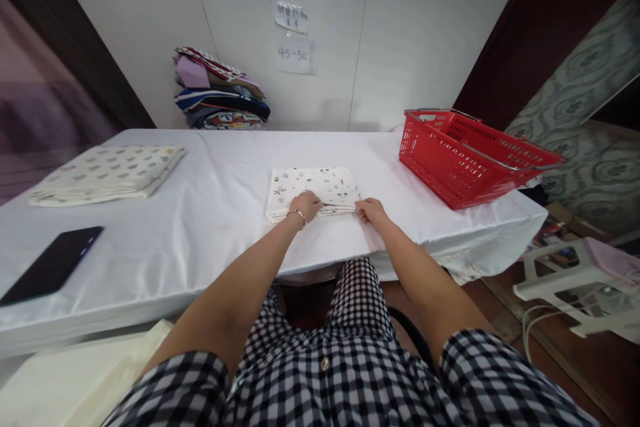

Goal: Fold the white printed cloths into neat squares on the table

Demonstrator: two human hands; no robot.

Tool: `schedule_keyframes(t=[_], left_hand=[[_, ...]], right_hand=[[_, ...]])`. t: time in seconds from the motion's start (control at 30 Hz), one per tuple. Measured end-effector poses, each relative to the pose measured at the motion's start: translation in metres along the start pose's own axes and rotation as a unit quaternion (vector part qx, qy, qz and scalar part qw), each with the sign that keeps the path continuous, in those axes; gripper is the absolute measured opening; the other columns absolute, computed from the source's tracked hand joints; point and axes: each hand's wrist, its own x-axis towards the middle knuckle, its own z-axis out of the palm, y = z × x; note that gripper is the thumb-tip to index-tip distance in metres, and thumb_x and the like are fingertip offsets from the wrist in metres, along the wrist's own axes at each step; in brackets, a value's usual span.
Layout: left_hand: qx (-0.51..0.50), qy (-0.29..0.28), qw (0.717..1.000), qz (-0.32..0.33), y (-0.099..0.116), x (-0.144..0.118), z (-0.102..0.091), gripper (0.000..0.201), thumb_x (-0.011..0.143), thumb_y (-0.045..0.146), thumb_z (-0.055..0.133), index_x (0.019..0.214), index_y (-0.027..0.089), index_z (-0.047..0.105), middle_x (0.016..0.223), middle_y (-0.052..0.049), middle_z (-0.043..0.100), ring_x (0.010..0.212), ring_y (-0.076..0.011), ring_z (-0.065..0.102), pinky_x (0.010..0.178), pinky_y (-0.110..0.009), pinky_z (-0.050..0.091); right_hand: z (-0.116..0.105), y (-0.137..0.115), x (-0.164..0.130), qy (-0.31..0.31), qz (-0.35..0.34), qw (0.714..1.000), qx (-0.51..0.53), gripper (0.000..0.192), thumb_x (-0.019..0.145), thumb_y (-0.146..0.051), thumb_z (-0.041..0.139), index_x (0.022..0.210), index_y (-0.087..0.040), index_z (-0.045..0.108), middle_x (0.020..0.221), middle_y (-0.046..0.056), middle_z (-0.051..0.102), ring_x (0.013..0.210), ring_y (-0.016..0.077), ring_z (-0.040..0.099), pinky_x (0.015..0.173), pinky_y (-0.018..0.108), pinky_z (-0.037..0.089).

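A folded white cloth with small printed shapes (315, 188) lies flat on the white-covered table (225, 213), in the middle near the front edge. My left hand (305, 204), with a bracelet on the wrist, rests on the cloth's near edge with its fingers curled over it. My right hand (370, 209) pinches the cloth's near right corner. Both forearms reach forward from my checked shirt.
A red plastic basket (465, 153) stands tilted at the table's right end. Another folded patterned cloth (107, 173) lies at the left, a black phone (53, 263) nearer the front left. A stack of folded fabrics (220, 90) leans on the back wall. A white stool (575, 277) stands lower right.
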Motion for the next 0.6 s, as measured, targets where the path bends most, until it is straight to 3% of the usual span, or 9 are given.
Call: schedule_keyframes(t=[0.17, 0.33, 0.6], left_hand=[[0.102, 0.05, 0.99, 0.082, 0.001, -0.015, 0.005, 0.025, 0.087, 0.026, 0.043, 0.08, 0.02, 0.067, 0.095, -0.008, 0.062, 0.095, -0.0237, 0.052, 0.08, -0.037, 0.039], [0.102, 0.051, 0.99, 0.082, -0.011, -0.027, 0.008, 0.025, 0.087, 0.021, 0.042, 0.098, 0.022, 0.064, 0.102, -0.009, 0.06, 0.097, -0.0239, 0.05, 0.08, -0.037, 0.04], [0.109, 0.067, 0.99, 0.068, -0.049, -0.048, -0.008, 0.023, 0.085, 0.02, 0.043, 0.091, 0.022, 0.065, 0.097, -0.009, 0.06, 0.095, -0.0239, 0.051, 0.081, -0.039, 0.041]], right_hand=[[0.0, 0.002, 0.001, 0.004, -0.007, 1.0, 0.004, 0.015, 0.076, -0.021, 0.061, 0.069, -0.017, 0.048, 0.044, -0.006, 0.053, 0.033, 0.0052, 0.042, 0.033, 0.015, 0.034], [0.001, 0.004, 0.002, 0.005, -0.014, 1.0, 0.008, 0.015, 0.077, -0.02, 0.059, 0.068, -0.017, 0.048, 0.043, -0.006, 0.052, 0.033, 0.0055, 0.043, 0.033, 0.015, 0.034], [0.001, 0.004, 0.001, 0.009, -0.015, 1.0, 0.01, 0.014, 0.077, -0.02, 0.06, 0.067, -0.017, 0.049, 0.044, -0.005, 0.053, 0.033, 0.006, 0.044, 0.033, 0.016, 0.035]])
